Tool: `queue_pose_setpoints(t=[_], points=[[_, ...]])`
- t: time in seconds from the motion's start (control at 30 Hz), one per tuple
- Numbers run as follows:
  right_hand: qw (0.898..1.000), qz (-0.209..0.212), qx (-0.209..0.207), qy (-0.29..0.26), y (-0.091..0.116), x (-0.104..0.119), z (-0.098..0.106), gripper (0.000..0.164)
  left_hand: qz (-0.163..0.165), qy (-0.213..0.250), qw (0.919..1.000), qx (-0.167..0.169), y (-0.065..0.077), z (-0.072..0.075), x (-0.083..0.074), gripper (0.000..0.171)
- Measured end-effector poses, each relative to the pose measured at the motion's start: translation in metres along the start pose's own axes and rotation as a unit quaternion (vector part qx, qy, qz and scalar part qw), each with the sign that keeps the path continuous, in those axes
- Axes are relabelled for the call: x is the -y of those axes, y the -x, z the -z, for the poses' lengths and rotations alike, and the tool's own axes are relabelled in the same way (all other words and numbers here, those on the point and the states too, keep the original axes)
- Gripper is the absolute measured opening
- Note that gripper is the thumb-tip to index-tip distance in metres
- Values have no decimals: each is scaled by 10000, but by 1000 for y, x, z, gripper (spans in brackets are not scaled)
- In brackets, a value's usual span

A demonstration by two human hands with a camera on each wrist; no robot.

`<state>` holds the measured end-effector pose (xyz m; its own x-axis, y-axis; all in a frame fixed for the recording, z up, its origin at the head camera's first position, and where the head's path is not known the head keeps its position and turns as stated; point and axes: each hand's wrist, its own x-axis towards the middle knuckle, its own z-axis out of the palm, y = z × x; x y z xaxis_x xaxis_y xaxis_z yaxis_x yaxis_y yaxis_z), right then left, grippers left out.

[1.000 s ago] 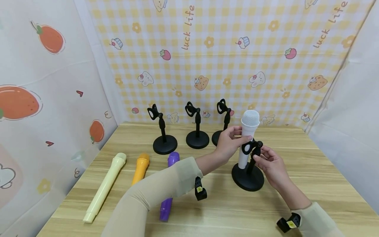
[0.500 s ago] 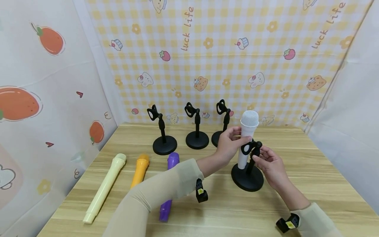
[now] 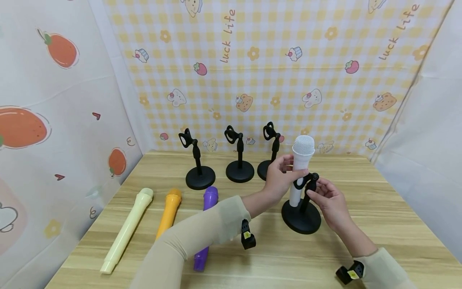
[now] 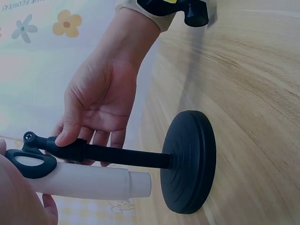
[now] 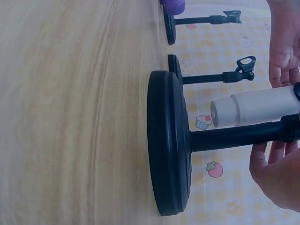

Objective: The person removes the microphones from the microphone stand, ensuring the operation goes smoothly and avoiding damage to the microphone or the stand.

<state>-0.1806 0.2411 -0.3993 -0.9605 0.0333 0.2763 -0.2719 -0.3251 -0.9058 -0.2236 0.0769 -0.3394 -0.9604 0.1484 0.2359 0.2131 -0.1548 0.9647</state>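
Note:
A white microphone (image 3: 302, 149) stands nearly upright in the clip of a black microphone stand (image 3: 302, 220) at the right of the table. My left hand (image 3: 279, 178) grips the microphone's body below its mesh head, thumb near the clip. With thumb and fingers, my right hand (image 3: 332, 204) holds the top of the stand's post. In the left wrist view, the clip (image 4: 33, 163) wraps the white body, whose lower end hangs beside the post (image 4: 126, 156), just short of the round base (image 4: 188, 161). The right wrist view shows the base (image 5: 166, 143) flat on the table.
Three more black stands (image 3: 200, 178), (image 3: 240, 171), (image 3: 265, 168) line the back, their clips holding nothing. On the left lie a cream microphone (image 3: 127, 230), an orange microphone (image 3: 169, 212) and a purple microphone (image 3: 201, 257), the last two partly under the left sleeve. A patterned cloth (image 3: 252, 72) hangs behind.
Almost nothing differs: both hands keep their hold on the white microphone and its stand. The whole head view has shifted slightly, and the left forearm has moved a little to the right.

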Motion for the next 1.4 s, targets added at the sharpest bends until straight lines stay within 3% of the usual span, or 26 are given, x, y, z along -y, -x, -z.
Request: queue_pose_setpoints(t=[0.3, 0.97, 1.4], points=[[9973, 355, -162, 616, -4, 1, -1, 34, -150, 62, 9999, 19, 0, -1, 2, 40], [9972, 556, 247, 437, -8, -5, 4, 36, -211, 111, 9996, 147, -5, 5, 4, 36], [9964, 626, 191, 541, -8, -5, 4, 38, -426, 157, 9985, 305, -8, 8, 6, 37]])
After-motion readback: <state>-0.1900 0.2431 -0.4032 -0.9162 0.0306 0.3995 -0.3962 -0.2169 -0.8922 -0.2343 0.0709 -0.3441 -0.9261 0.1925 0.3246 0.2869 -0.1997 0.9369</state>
